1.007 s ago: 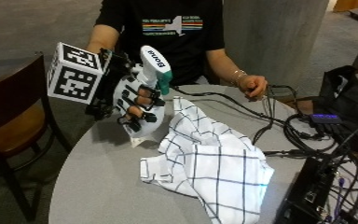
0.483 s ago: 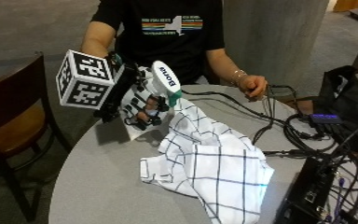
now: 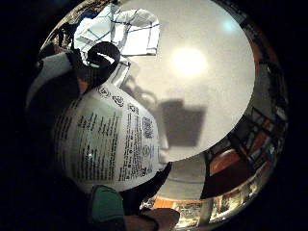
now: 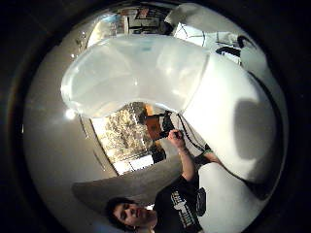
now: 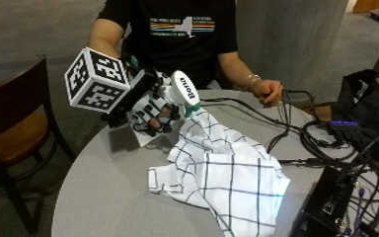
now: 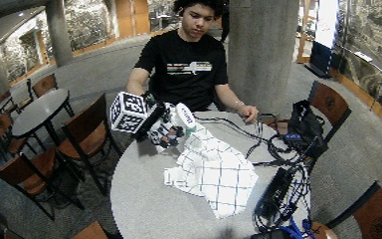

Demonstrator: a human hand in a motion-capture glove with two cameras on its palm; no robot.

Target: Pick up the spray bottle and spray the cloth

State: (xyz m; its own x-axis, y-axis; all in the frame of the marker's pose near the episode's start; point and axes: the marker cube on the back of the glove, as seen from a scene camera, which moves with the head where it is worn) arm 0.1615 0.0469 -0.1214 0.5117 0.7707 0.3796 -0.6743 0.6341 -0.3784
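Observation:
My gloved right hand grips a white spray bottle marked "Bona", holding it above the back left of the round grey table. The bottle is tilted, its top leaning over the near corner of the cloth. The cloth is white with dark check lines and lies crumpled across the table's middle. The wide outside view shows the same hand, bottle and cloth. The bottle's printed label fills the little finger side palm view, with the cloth beyond it. The bottle's pale body crosses the thumb side palm view.
The person's bare left hand rests on black cables at the table's back. A black bag and a black device crowd the right side. A wooden chair stands to the left, a concrete pillar behind.
My hand has carried the bottle down and to the right, toward the cloth, and tipped it further over. The cloth has not moved.

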